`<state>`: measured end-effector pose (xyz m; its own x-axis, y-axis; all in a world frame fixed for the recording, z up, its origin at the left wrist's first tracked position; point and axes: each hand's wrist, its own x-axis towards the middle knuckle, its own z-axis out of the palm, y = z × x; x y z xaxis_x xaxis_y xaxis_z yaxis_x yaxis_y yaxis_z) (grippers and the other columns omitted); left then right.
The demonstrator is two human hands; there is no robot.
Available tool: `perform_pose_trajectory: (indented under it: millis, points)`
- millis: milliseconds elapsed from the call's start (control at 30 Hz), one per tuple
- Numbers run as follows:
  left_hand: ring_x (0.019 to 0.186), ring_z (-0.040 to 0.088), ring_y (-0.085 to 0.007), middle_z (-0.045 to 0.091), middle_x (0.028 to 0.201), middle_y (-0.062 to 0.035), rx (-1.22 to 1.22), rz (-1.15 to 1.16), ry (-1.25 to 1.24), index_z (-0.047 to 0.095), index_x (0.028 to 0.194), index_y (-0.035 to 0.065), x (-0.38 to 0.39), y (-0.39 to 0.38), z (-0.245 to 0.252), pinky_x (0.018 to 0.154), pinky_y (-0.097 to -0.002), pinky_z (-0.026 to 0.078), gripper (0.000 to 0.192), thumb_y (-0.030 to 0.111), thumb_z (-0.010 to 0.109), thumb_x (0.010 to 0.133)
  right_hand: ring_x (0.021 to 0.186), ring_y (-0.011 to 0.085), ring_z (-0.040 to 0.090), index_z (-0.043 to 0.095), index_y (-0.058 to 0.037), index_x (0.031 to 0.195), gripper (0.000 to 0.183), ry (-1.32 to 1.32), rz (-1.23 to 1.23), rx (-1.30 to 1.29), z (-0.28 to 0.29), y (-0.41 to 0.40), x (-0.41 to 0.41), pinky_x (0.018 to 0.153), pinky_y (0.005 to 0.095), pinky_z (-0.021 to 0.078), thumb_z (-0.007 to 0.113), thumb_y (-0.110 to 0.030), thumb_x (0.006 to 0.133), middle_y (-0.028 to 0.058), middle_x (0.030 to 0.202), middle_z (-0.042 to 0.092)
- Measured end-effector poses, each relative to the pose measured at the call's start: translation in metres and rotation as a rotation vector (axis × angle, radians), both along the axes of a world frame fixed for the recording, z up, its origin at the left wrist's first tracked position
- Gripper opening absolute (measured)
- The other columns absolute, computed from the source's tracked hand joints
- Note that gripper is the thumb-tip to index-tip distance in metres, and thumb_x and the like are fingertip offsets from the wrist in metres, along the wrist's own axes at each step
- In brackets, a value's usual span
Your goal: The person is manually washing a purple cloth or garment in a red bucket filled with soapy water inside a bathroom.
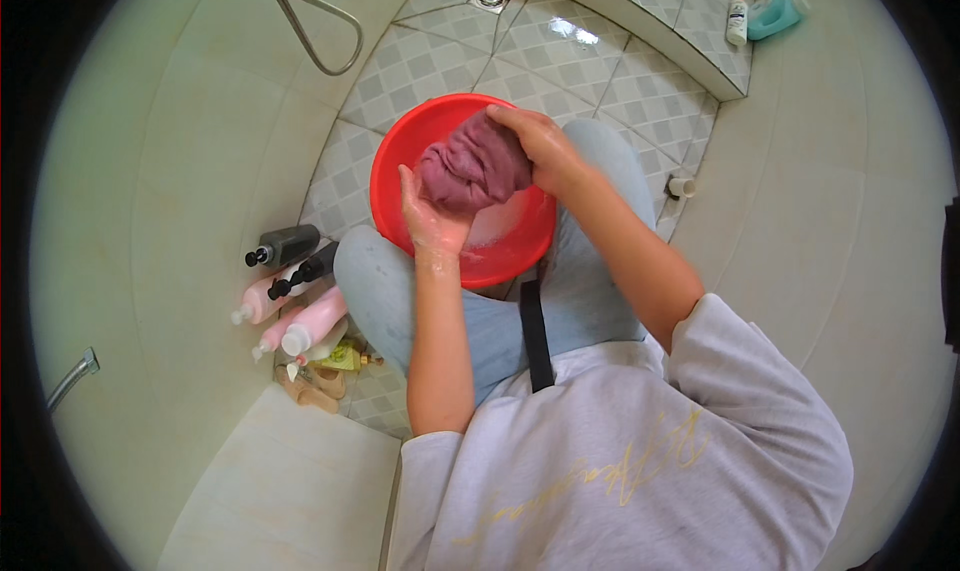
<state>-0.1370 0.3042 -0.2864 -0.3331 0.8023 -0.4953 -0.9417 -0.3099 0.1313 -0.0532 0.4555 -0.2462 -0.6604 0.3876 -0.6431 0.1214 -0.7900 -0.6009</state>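
A bunched, wet-looking mauve cloth is held between my two hands above a red plastic basin. My left hand supports its lower left side from beneath, palm up, with the thumb raised beside it. At the cloth's upper right, my right hand grips it with the thumb on top; the other fingers are partly hidden. Suds and some water show inside the basin, which stands on the tiled floor between my knees.
Several pump bottles and pink bottles stand by the left wall, near beige slippers. A shower hose hangs upper left. A floor drain, a pipe stub and a ledge with a teal bottle lie beyond.
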Motion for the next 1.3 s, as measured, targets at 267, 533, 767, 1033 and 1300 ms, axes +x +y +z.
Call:
perform_pose_trajectory:
  millis: [267,533,767,1033,1300]
  points:
    - [0.117,0.054,-0.0281,0.057,0.123,-0.0139,-0.270,0.098,0.299,0.052,0.124,0.0068,0.002,0.011,-0.051,0.100,-0.0410,0.044,0.039,0.028,0.058,0.091,0.102,0.0163,0.061,0.059,-0.0088,0.123,0.049,0.080,0.052,-0.312,-0.040,-0.051,-0.006,0.088,0.0305,0.0480,0.057,-0.048,0.093,0.0076,0.115,0.064]
    - [0.122,0.049,-0.0248,0.051,0.134,-0.0174,-0.481,-0.031,0.589,0.048,0.132,-0.0005,0.017,0.021,-0.076,0.105,-0.0343,0.036,0.052,0.040,0.031,0.104,0.084,0.0205,0.066,0.069,-0.0011,0.098,0.044,-0.241,0.020,0.611,-0.086,-0.075,-0.011,0.076,0.0357,0.0497,0.058,-0.044,0.093,0.0147,0.085,0.070]
    - [0.119,0.053,-0.0211,0.055,0.131,-0.0101,-0.478,-0.159,0.669,0.054,0.131,0.0015,0.017,0.009,-0.097,0.104,-0.0324,0.038,0.053,0.043,0.041,0.101,0.080,0.0227,0.068,0.068,0.0016,0.095,0.041,-0.462,0.141,0.712,-0.114,-0.066,-0.006,0.073,0.0379,0.0494,0.059,-0.039,0.090,0.0175,0.078,0.068]
    - [0.115,0.057,-0.0205,0.059,0.125,-0.0071,-0.727,0.031,0.239,0.061,0.123,0.0089,0.037,0.014,-0.058,0.098,-0.0371,0.044,0.052,0.050,0.041,0.098,0.098,0.0210,0.063,0.069,-0.0021,0.100,0.028,-0.171,0.007,0.512,-0.116,-0.067,-0.009,0.086,0.0332,0.0477,0.053,-0.018,0.083,0.0126,0.104,0.069]
    - [0.107,0.058,-0.0259,0.059,0.119,-0.0059,-0.105,0.045,-0.074,0.056,0.114,0.0170,0.030,-0.009,-0.133,0.091,-0.0424,0.048,0.045,0.053,0.038,0.093,0.094,0.0265,0.063,0.067,-0.0024,0.094,0.025,0.088,0.354,0.758,-0.118,-0.076,0.000,0.090,0.0348,0.0454,0.057,-0.021,0.082,0.0124,0.093,0.067]
